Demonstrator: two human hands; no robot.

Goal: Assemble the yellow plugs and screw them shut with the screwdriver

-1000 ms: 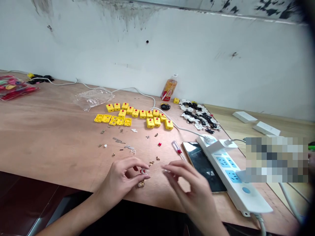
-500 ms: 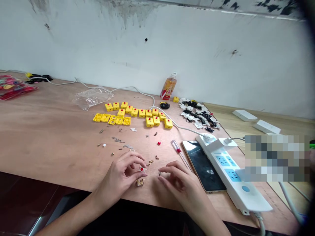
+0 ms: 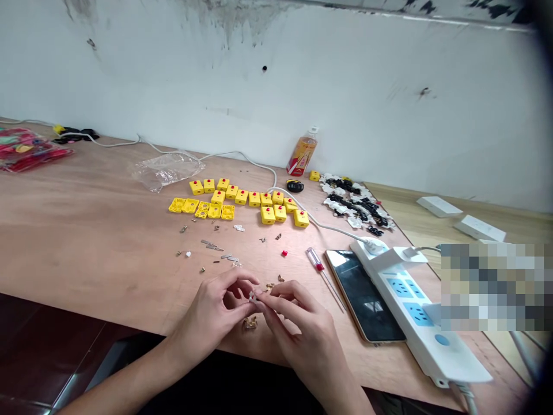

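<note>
My left hand (image 3: 209, 311) pinches a small white plastic part (image 3: 252, 297) between thumb and fingertips; earlier its red middle showed. Against that same part my right hand (image 3: 305, 325) brings its closed fingertips, and whatever tiny piece it holds is hidden. Just below the fingers lies a small brass-coloured metal piece (image 3: 250, 323) on the wooden table (image 3: 108, 253). Other brass bits (image 3: 270, 286) lie behind my right fingers. A red cap (image 3: 284, 253) and thin metal strips (image 3: 211, 246) are farther back.
Several yellow housings with red buttons (image 3: 268, 215) and open yellow shells (image 3: 190, 206) stand behind. To the right are a screwdriver (image 3: 319, 267), a phone (image 3: 367, 300) and a power strip (image 3: 423, 328). A bottle (image 3: 302, 153) stands near the wall beside black-and-white parts (image 3: 354, 202).
My right hand has moved left, and its fingertips now meet the white part in my left hand. The red middle is now covered. The view has shifted slightly.
</note>
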